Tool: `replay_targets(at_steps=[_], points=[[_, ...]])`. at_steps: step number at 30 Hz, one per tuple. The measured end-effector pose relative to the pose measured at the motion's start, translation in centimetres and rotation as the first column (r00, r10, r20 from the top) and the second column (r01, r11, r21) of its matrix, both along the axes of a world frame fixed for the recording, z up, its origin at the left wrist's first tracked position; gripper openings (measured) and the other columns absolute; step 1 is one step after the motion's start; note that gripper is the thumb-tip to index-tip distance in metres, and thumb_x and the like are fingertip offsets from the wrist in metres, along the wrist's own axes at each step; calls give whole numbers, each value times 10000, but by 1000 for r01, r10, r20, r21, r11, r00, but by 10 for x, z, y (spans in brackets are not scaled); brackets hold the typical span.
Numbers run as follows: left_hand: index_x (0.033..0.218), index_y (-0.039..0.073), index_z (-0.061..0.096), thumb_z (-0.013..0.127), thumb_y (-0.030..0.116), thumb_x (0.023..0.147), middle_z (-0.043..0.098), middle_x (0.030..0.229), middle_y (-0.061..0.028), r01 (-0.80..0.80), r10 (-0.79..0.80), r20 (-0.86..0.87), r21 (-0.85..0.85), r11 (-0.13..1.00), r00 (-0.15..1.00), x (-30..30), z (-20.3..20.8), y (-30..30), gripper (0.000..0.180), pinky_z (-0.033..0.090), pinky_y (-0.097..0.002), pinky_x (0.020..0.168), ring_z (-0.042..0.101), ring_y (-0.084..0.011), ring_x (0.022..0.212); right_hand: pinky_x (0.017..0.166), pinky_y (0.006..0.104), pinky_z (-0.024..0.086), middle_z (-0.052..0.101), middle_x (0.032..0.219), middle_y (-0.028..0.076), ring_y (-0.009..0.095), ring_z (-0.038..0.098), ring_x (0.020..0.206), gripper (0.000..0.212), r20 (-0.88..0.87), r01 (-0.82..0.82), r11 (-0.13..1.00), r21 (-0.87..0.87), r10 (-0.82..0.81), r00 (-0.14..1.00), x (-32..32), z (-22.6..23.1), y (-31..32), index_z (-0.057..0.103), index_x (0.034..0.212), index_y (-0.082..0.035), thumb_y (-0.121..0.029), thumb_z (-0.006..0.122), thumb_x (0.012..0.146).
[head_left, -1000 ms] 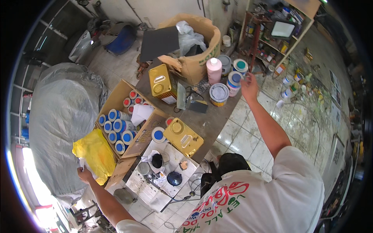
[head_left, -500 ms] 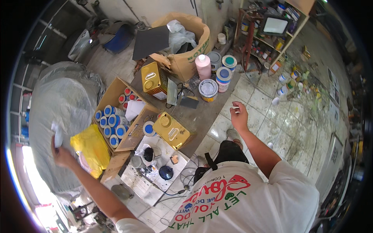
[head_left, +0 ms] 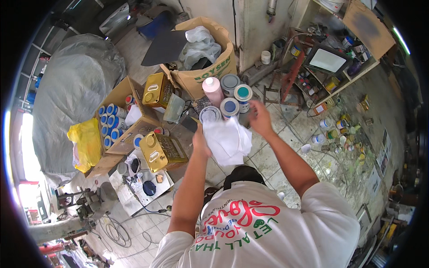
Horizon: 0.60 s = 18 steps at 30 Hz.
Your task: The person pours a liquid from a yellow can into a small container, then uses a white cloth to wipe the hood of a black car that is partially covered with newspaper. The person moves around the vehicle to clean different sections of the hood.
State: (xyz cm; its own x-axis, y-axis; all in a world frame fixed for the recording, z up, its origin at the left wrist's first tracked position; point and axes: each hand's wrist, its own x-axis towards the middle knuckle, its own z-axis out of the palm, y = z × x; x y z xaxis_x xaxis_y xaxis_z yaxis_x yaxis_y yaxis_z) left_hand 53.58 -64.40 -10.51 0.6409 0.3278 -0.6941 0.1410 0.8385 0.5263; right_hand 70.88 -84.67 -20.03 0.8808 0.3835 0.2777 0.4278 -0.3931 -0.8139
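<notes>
My left hand [head_left: 202, 142] is closed on the left edge of a white cloth [head_left: 228, 142], which hangs spread out in front of me. My right hand [head_left: 260, 118] is just beyond the cloth's right side, slightly blurred, fingers apart and nothing seen in them. Close to its fingertips stands a can with a teal lid [head_left: 243, 92]. Beside that are a blue-lidded can [head_left: 229, 106], a grey-lidded can [head_left: 230, 82] and a pink bottle with a white cap [head_left: 212, 90]. The cloth's upper edge partly covers a paint-smeared can [head_left: 210, 115].
Two gold square tins [head_left: 163, 152] stand to the left, near a carton [head_left: 126, 145] of blue-lidded cans and a yellow plastic bag [head_left: 86, 145]. A large torn carton [head_left: 208, 79] is at the back. Several loose cans [head_left: 331, 134] sit on the right floor; cables [head_left: 117, 232] lie lower left.
My left hand has swung from the far left to the middle, and the white cloth in it has opened out. My right hand has moved forward and left, toward the cans. The view has shifted.
</notes>
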Motion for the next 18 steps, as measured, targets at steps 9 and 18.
replay_targets(at_steps=[9,18], points=[[1321,-9,602,678,282,1036,694,1274,-173,-40,41,-14,41,998,999,-72,-30,-56,415,526,-511,1065,670,-338,1207,1053,512,458,580,1303,250,456,552,1237,1118,-107,182,977,111,-170,980,-42,-27,73,418,1486,-18,-305,1013,584],[1129,6,689,678,196,1026,711,1034,-48,-365,412,-24,420,831,911,-123,-11,-73,217,543,-334,821,672,-174,922,1156,497,386,474,1474,243,447,466,1376,892,210,164,986,19,-165,964,-4,-23,26,427,1507,-59,-34,817,705]])
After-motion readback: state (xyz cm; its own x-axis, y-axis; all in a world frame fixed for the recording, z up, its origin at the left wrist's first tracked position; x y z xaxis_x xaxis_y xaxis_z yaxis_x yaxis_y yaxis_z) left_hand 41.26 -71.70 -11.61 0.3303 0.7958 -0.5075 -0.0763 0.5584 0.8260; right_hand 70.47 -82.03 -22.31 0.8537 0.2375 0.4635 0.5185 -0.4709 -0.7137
